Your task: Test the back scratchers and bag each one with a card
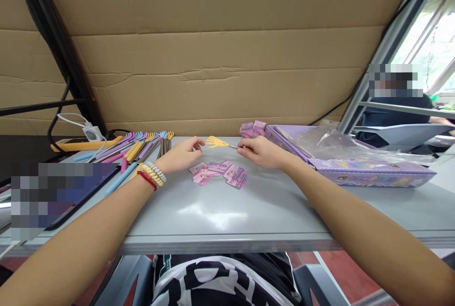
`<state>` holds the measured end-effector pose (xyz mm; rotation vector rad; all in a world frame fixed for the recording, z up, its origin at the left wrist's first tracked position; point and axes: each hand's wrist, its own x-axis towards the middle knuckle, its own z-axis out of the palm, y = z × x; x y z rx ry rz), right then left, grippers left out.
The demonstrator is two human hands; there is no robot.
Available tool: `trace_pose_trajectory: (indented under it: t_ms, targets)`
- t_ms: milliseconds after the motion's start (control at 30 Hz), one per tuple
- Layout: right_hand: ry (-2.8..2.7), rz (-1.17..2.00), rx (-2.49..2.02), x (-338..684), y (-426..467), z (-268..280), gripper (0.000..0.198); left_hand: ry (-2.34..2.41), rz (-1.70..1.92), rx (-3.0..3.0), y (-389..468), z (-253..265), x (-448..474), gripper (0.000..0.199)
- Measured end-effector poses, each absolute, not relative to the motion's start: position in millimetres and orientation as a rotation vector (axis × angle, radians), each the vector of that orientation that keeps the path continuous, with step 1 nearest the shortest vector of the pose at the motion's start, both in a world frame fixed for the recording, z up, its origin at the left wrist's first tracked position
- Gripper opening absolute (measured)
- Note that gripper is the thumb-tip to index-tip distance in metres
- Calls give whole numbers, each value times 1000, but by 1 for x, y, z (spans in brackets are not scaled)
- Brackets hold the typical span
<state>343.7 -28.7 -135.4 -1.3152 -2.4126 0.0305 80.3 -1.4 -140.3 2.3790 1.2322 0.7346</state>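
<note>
My right hand (261, 150) is closed around the handle end of a small back scratcher. The yellow, hand-shaped head of this back scratcher (216, 142) points left, and a short metal stem shows between it and my fingers. My left hand (183, 154) hovers just left of the yellow head, fingers loosely bent and apart, holding nothing. Below both hands, small pink and purple printed cards (220, 172) lie scattered on the grey table (220, 211). Left of my left hand is a pile of back scratchers (133, 149) in several colours, their heads toward the back.
An open purple box (369, 173) with clear plastic wrap (341, 140) stands at right. Pink card stacks (252, 129) sit beside it. A tablet (81, 192) and a white charger (93, 131) are at left. Cardboard (227, 59) walls the back. Another person (394, 107) sits beyond, right.
</note>
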Motion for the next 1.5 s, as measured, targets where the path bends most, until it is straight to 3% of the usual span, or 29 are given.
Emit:
trace_pose_trajectory:
  t_ms: [200, 633, 933, 1133, 1333, 1500]
  targets:
    - [-2333, -71, -1397, 344, -26, -135, 29, 1400, 362, 2665, 7, -144, 72, 34]
    - [-1966, 19, -1920, 358, -26, -116, 54, 1268, 149, 2745, 3, -145, 77, 39]
    - [-1497, -340, -2355, 430, -21, -95, 42, 1273, 105, 2780, 5, -146, 77, 40]
    - [-1502, -294, -2401, 439, -27, -90, 49, 1267, 92, 2802, 7, -148, 76, 41]
    - [-1672, -285, -2490, 442, -14, -101, 17, 1282, 74, 2795, 4, -145, 76, 41]
    - [-1415, -326, -2459, 438, -20, -94, 22, 1276, 78, 2798, 4, -146, 77, 41]
